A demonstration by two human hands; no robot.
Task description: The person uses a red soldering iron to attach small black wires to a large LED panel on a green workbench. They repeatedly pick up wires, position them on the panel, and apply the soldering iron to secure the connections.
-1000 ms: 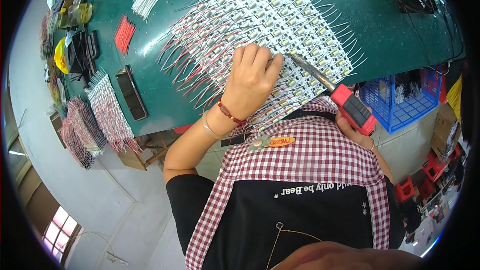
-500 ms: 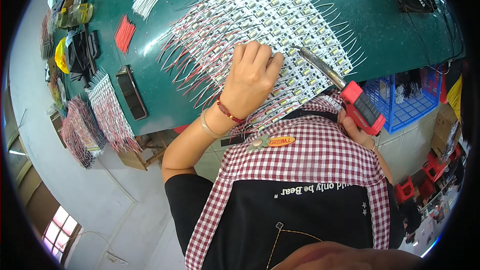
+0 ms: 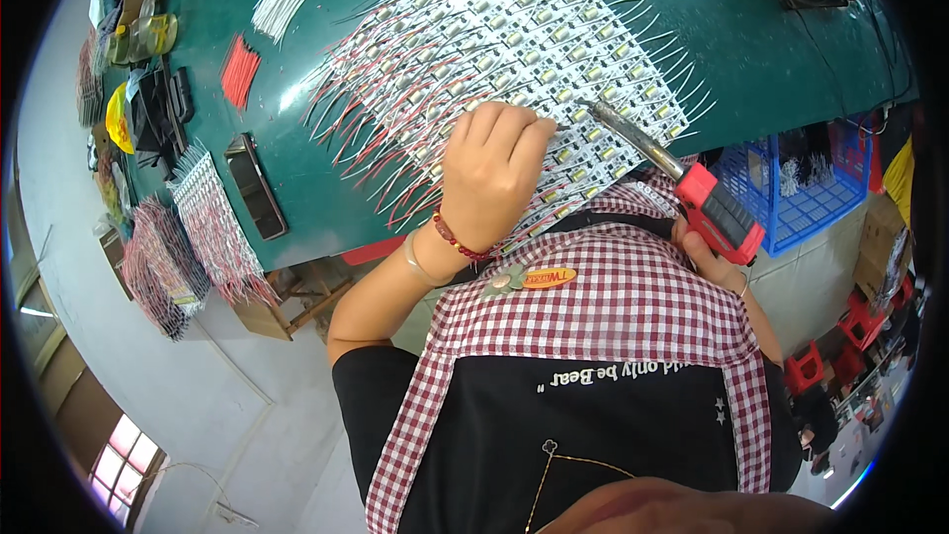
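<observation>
A green tabletop [image 3: 791, 49] carries a broad sheet of small LED modules [image 3: 514, 40] with red and white leads. Beside it lie a white wire bundle [image 3: 280, 2], a red wire bundle [image 3: 239, 71], a dark rectangular tray [image 3: 256, 186] and another wired module sheet [image 3: 213, 227].

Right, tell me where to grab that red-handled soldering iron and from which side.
Take the red-handled soldering iron by its red and black plastic grip, coming from the table's near edge on the right, as the right hand does. The bare metal shaft points out over the white LED strips, so probably hot.
</observation>
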